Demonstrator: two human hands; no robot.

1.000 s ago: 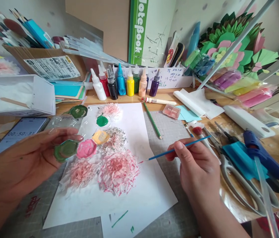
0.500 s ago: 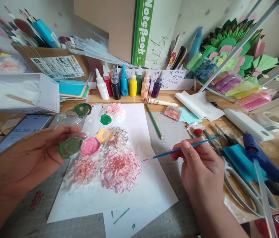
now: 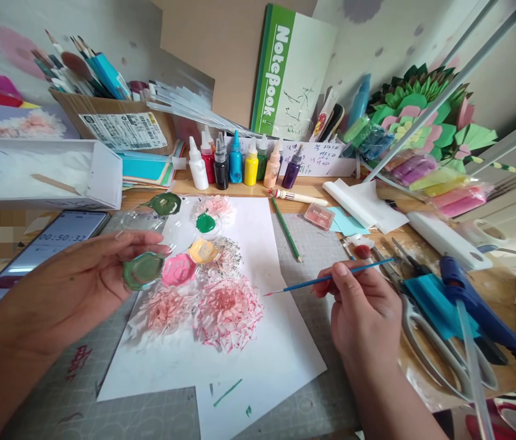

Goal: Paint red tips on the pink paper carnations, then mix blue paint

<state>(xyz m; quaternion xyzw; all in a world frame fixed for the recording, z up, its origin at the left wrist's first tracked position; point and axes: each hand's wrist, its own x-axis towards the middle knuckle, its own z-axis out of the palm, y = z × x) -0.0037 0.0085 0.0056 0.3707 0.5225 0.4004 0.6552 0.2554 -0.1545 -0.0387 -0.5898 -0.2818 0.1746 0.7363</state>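
Note:
My left hand (image 3: pixel 74 281) grips a clear plastic paint palette (image 3: pixel 166 235) by its near left edge; its wells hold green, pink and yellow paint. My right hand (image 3: pixel 361 302) pinches a thin blue paintbrush (image 3: pixel 331 278) whose reddish tip points left, just right of the pink paper flowers (image 3: pixel 212 308). Those fringed flowers lie on a white sheet of paper (image 3: pixel 258 354) on a grey cutting mat (image 3: pixel 79 397).
A phone (image 3: pixel 38 256) showing a timer lies at the left. A row of paint bottles (image 3: pixel 243 165) stands at the back by a green notebook (image 3: pixel 289 70). Scissors (image 3: pixel 436 342), a blue glue gun (image 3: pixel 472 299) and a green pencil (image 3: pixel 286 230) lie to the right.
The view has shifted so everything sits slightly to the right and lower in frame. Both hands keep their hold and stay nearly still.

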